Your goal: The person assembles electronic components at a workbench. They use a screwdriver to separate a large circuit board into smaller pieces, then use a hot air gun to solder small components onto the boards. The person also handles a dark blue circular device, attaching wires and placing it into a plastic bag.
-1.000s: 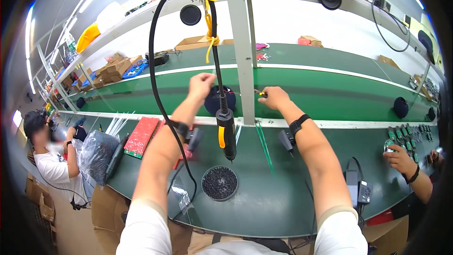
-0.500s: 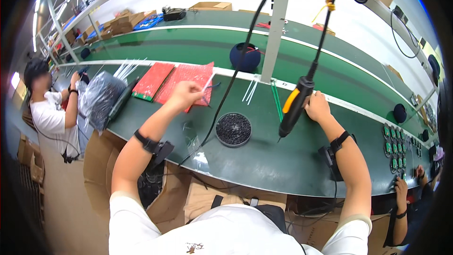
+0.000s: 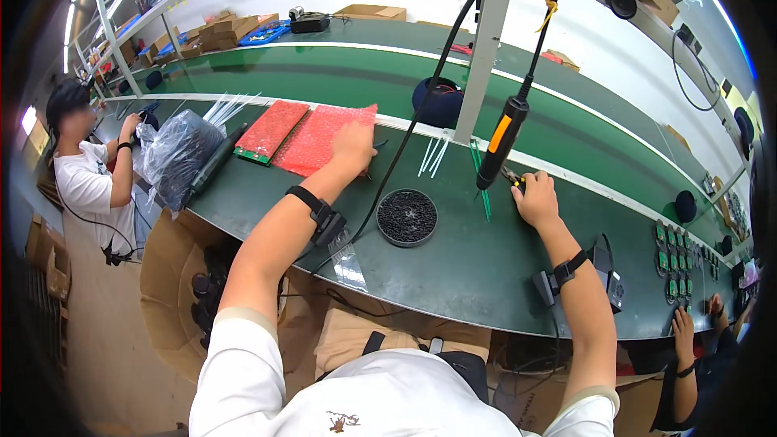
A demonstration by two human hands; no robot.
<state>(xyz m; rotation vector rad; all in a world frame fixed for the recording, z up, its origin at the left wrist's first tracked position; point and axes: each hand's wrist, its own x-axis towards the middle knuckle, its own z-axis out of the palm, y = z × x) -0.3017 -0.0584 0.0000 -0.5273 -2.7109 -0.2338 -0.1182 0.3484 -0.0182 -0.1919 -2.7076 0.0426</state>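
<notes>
My left hand is at the right edge of a red bubble-wrap bag, fingers curled downward. Dark tips of some item poke out beside it; what the fingers grip is hidden. My right hand is closed around small pliers with yellow and black handles, jaws toward the back left. Just left of them hangs a black and orange electric screwdriver, apart from the hand. Between my arms stands a round dish full of small black screw-like parts.
White cable ties and green strips lie near the bench's back rail. A black cable crosses the view. Left are a red-wrapped circuit board, a plastic bag and a co-worker. Circuit boards and another person's hands are right.
My left hand has lowered onto the bag's edge, and the white strip it held no longer shows. The screwdriver now hangs apart from my right hand, which holds pliers.
</notes>
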